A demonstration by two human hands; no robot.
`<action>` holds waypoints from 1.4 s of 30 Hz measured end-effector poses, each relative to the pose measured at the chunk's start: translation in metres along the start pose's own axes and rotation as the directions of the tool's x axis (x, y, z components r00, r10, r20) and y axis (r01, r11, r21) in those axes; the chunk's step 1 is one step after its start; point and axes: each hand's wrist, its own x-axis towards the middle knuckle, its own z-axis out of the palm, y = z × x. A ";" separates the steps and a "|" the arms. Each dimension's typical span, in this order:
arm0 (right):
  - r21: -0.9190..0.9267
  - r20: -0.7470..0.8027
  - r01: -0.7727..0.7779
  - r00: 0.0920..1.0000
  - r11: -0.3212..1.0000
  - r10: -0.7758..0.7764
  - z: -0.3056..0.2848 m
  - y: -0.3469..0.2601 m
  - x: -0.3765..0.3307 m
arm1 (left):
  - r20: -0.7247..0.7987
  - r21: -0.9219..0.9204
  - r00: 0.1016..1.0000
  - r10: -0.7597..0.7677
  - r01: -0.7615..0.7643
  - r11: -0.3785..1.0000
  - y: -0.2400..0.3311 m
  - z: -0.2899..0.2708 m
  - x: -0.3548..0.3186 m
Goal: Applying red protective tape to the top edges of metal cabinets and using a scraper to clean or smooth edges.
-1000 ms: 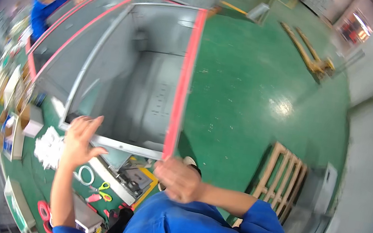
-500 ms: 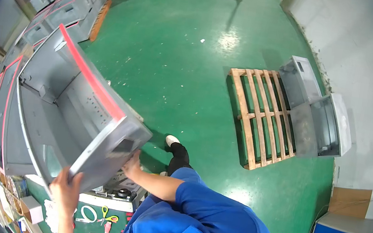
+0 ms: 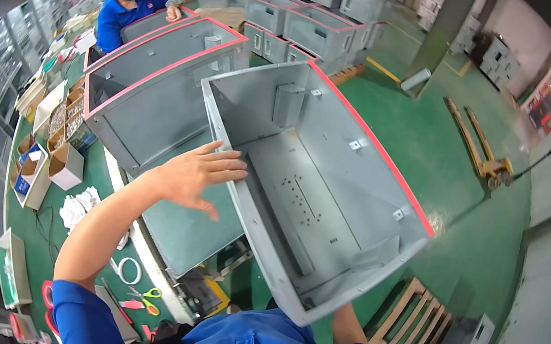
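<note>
A large grey metal box (image 3: pixel 305 208) with an open top is tilted in front of me, its inside facing up toward me. Red tape (image 3: pixel 373 138) runs along its far right rim. My left hand (image 3: pixel 201 171) has its fingers stretched out, their tips at the box's left rim and the thumb apart. My right forearm (image 3: pixel 345 328) goes up behind the box's near right corner; the box hides that hand, so its fingers do not show. Inside the box are small brackets, a cluster of holes and a slot in the bottom.
Similar red-edged metal boxes (image 3: pixel 161 77) stand left, where a co-worker (image 3: pixel 129 4) in blue leans over one. The green bench (image 3: pixel 45 209) holds cartons, scissors (image 3: pixel 151 301) and a tape roll (image 3: pixel 129 270). A wooden pallet (image 3: pixel 408 331) lies right, a yellow pallet jack (image 3: pixel 485 150) beyond.
The view has swung left, and the metal box now lies across the middle. My left hand has loosened from its grip on the box's edge; my right hand has passed out of sight behind it.
</note>
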 end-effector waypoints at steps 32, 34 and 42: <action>-0.334 0.333 -0.010 0.934 0.943 0.128 0.105 -0.151 0.246 | -0.341 0.026 0.594 -0.728 0.780 0.625 0.121 0.048 0.082; -0.315 0.366 0.017 0.925 0.949 0.105 0.114 -0.144 0.244 | -0.428 0.082 0.574 -0.698 0.794 0.602 0.116 0.050 0.081; -0.307 0.299 0.031 0.952 0.951 0.066 0.143 -0.131 0.270 | -0.602 0.239 0.527 -0.600 0.836 0.494 0.092 0.068 0.057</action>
